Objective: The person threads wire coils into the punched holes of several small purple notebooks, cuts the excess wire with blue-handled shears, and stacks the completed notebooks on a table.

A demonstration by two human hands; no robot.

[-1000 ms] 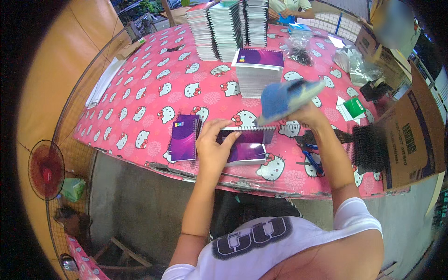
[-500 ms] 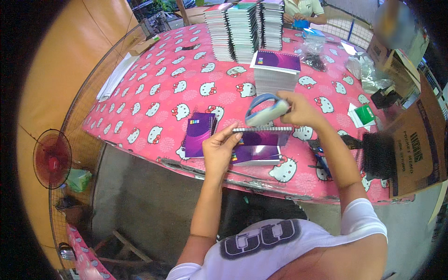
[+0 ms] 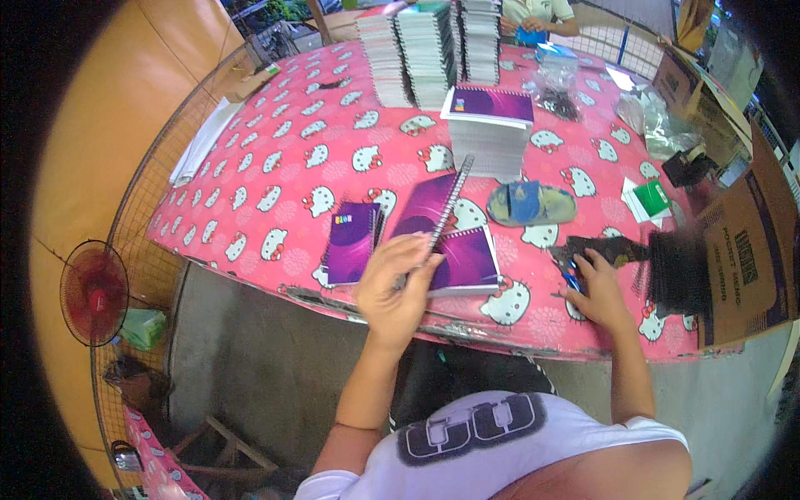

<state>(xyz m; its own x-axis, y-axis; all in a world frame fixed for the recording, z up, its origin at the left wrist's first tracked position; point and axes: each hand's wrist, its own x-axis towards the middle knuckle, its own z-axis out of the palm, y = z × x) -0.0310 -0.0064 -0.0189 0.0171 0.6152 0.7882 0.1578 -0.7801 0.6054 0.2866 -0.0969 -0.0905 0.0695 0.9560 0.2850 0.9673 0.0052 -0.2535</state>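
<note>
A purple spiral-bound notebook (image 3: 422,206) is pinched at its lower end in my left hand (image 3: 395,283), tilted so its wire coil runs up along the right side. Beneath it lies a stack of purple covers and pages (image 3: 468,258). My right hand (image 3: 598,292) rests at the right, its thumb and fingers closing about a blue-handled tool (image 3: 570,277); its working end is hidden, so the kind is unclear. A worn blue and cream slipper (image 3: 532,205) lies between the hands, further back. Left of my left hand sit purple notebooks (image 3: 354,242).
Behind stand a tall pile of pages with a purple cover (image 3: 490,142) and stacks of spiral notebooks (image 3: 421,58). Black binding coils (image 3: 673,275) and a cardboard box (image 3: 746,258) are at the right. Across the table, a person's hands (image 3: 532,27) hold something blue.
My right hand has let go of the slipper, now on the table, and moved right and nearer to the blue-handled tool. My left hand has turned the notebook from level to steeply slanted.
</note>
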